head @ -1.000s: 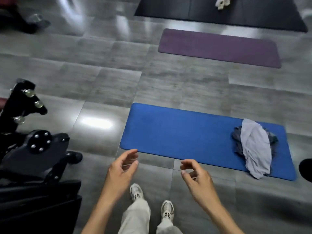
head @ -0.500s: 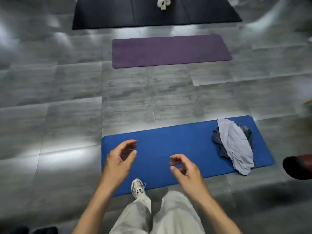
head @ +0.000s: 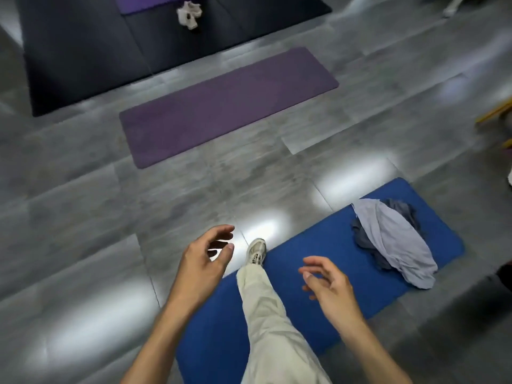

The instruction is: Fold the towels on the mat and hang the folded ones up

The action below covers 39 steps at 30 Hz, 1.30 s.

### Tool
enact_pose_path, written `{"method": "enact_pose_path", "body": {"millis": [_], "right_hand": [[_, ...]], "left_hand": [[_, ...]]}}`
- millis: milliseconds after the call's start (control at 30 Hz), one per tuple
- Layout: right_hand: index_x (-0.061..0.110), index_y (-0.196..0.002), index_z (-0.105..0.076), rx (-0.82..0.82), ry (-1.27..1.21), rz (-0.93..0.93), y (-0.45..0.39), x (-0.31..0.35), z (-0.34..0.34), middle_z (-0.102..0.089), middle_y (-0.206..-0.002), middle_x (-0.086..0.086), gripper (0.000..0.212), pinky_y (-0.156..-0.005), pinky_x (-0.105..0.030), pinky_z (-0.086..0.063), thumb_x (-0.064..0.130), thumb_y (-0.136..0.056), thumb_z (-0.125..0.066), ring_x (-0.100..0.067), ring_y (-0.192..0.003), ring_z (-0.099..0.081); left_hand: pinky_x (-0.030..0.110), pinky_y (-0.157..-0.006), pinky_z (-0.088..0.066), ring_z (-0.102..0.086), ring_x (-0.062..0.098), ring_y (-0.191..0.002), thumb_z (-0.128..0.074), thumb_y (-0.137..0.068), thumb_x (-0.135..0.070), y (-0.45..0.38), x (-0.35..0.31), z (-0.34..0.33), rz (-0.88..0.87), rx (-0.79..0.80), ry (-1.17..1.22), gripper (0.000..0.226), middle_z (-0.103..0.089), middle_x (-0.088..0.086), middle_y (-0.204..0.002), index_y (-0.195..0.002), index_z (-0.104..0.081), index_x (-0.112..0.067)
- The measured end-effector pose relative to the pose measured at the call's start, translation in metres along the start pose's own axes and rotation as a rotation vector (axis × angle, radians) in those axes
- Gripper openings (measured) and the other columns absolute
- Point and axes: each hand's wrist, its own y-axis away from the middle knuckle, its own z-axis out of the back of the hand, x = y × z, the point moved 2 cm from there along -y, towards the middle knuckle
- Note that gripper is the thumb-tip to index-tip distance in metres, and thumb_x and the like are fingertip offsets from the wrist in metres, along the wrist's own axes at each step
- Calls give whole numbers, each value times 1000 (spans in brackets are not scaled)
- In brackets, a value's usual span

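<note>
A blue mat lies on the grey tiled floor at the lower right. On its right end sits a crumpled pale grey towel on top of a darker blue-grey towel. My left hand hovers over the floor just left of the mat, fingers loosely curled and apart, holding nothing. My right hand floats over the mat's middle, also empty with fingers spread, well left of the towels. My leg and a white shoe step across the mat's far edge.
A purple mat lies farther ahead. Behind it is a large dark mat with a small pale cloth bundle on it. Yellow-edged items show at the right edge. A dark object sits at the right.
I have walked forward onto the blue mat and the view has swung left. The towels now sit at the right, closer. Both hands stay empty and have drifted apart.
</note>
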Motion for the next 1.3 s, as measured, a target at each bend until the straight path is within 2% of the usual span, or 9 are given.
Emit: {"method": "enact_pose_path", "body": {"millis": [267, 433, 633, 733, 867, 1000, 1100, 1167, 1300], "right_hand": [[21, -102, -64, -194, -285, -158, -181, 110, -17, -70, -99, -2, 14, -60, -23, -51, 11, -93, -61, -12, -68, -62], [16, -94, -66, -464, -428, -147, -231, 154, -7, -72, -89, -6, 25, -53, -23, -47, -5, -91, -52, -15, -60, -59], [9, -93, -65, -757, -601, -196, -285, 187, -3, -72, -84, -8, 17, -52, -21, -45, -3, -93, -54, -11, -60, -60], [8, -92, -65, -909, -714, -243, -305, 202, -15, -71, -78, -6, 17, -51, -25, -43, -5, -92, -54, -14, -54, -56], [9, -88, -66, -1123, -790, -303, -317, 225, -43, -71, -73, -6, 20, -48, -19, -44, -8, -90, -55, -8, -51, -56], [7, -89, -66, -1276, -880, -348, -321, 234, -66, -71, -71, -7, 19, -53, -18, -47, -8, -90, -56, -9, -58, -60], [19, -84, -69, -1397, -920, -347, -321, 238, -62, -72, -77, -7, 13, -62, -25, -49, 8, -87, -64, -14, -68, -62], [20, -83, -68, -1486, -959, -334, -319, 238, -53, -72, -79, -8, 4, -60, -22, -47, 19, -81, -64, -12, -65, -61], [12, -88, -65, -1587, -1025, -317, -323, 223, -29, -71, -76, -4, 16, -55, -16, -44, -2, -91, -58, -6, -58, -58]], "left_hand": [[22, -80, -49, -63, -2, -93, -61, -92, -13, -270, -76, -12, -69, 273, -133, 28, -68, -17, -103, -112, -65, -32], [12, -77, -48, -65, 1, -92, -62, -91, -10, -363, -129, -48, -138, 504, -120, 28, -70, -15, -100, -113, -66, -27], [11, -75, -50, -66, 5, -90, -63, -90, -5, -454, -157, -86, -184, 771, -123, 31, -71, -16, -98, -108, -67, -29], [11, -75, -50, -66, 5, -89, -62, -89, -4, -493, -174, -93, -222, 913, -171, 34, -70, -20, -97, -103, -67, -35], [13, -75, -50, -65, 5, -88, -63, -90, -5, -542, -200, -101, -322, 1097, -270, 41, -70, -19, -97, -98, -67, -45], [13, -72, -49, -64, 6, -84, -62, -89, -3, -567, -227, -127, -399, 1250, -346, 42, -70, -18, -96, -97, -67, -44], [11, -68, -48, -64, 5, -81, -62, -89, -1, -567, -245, -166, -465, 1366, -403, 42, -69, -19, -95, -97, -67, -42], [9, -66, -48, -63, 2, -81, -61, -89, 0, -559, -255, -196, -507, 1435, -442, 39, -70, -17, -93, -97, -69, -38], [10, -70, -50, -64, -1, -84, -60, -91, -3, -538, -272, -254, -566, 1530, -485, 33, -71, -14, -94, -103, -65, -33]]}}
